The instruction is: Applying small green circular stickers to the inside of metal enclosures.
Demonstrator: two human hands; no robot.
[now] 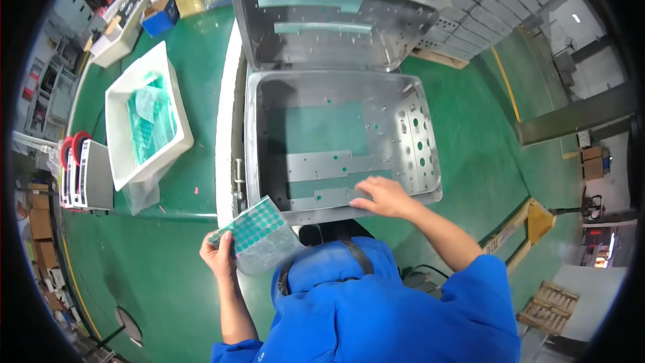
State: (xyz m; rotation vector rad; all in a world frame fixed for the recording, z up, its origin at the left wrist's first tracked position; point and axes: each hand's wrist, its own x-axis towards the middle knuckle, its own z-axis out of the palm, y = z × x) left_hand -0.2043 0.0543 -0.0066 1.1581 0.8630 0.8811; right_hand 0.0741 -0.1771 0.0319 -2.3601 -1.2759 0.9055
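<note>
My left hand (220, 254) grips the edge of a sheet of round green stickers (257, 228), part of it dotted and part bare backing. The sheet is beside the near left corner of a grey metal box (341, 215). Over the near rim of the box is my right hand (385, 197), thumb and fingers apart, with nothing visible in them. Inside, the box has metal plates, holes and several small green dots (319, 197). Its hinged lid (336, 40) stands raised at the far side, with pale green strips on its inner face.
Left of the box is a green-topped bench (201, 94). On it stand a white tray (181, 141) of green sheets, a file holder (99, 178) with red-handled scissors (79, 142), and a blue carton (160, 17). Grey perforated casings (470, 0) are stacked far right. A yellow pallet jack (531, 222) stands right.
</note>
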